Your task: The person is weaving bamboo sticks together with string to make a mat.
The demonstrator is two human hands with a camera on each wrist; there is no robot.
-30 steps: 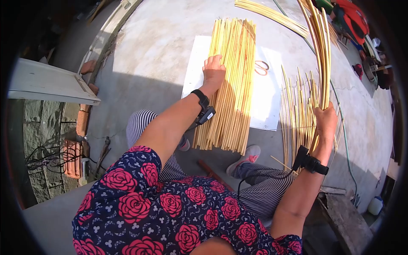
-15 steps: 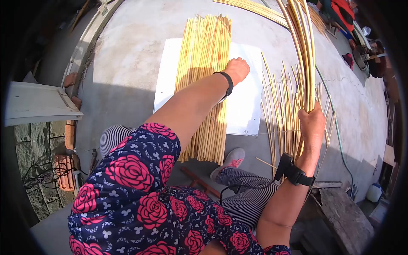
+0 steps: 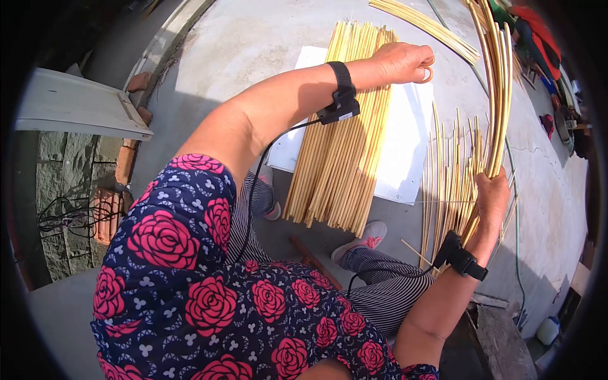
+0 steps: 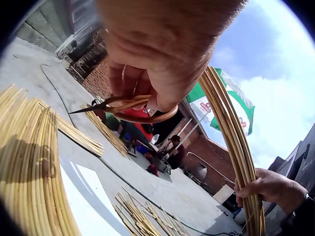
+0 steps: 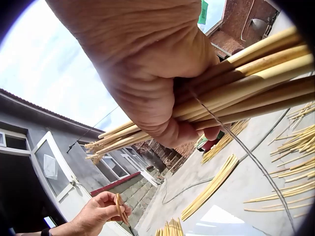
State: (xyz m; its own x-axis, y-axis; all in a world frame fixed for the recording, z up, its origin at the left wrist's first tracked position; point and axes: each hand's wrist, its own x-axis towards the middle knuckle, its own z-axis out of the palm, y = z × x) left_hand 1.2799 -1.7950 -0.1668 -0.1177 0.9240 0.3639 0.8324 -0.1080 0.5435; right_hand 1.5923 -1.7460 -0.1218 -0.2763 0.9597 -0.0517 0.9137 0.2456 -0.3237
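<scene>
My left hand [image 3: 402, 62] holds a pair of scissors [image 4: 101, 105] with orange loop handles, raised over the right side of a thick pile of pale reed stalks [image 3: 345, 145]. In the left wrist view its fingers and thumb are at the handles and the dark blades point left. My right hand [image 3: 493, 193] grips an upright bundle of longer stalks [image 3: 500, 95], the thumb wrapped round it. A thin twisted wire [image 5: 251, 158] crosses the bundle by that hand in the right wrist view and hangs down.
The pile lies on a white board [image 3: 405, 145] on the concrete ground. Loose stalks [image 3: 453, 164] spread beside the board, and another bundle [image 3: 430, 28] lies beyond it. A green hose [image 3: 516, 240] runs along the right. A person [image 4: 174, 150] sits in the background.
My left hand has left the pile, reached over to the scissors on the white board and lifted them. My right hand keeps its grip on the upright bundle.
</scene>
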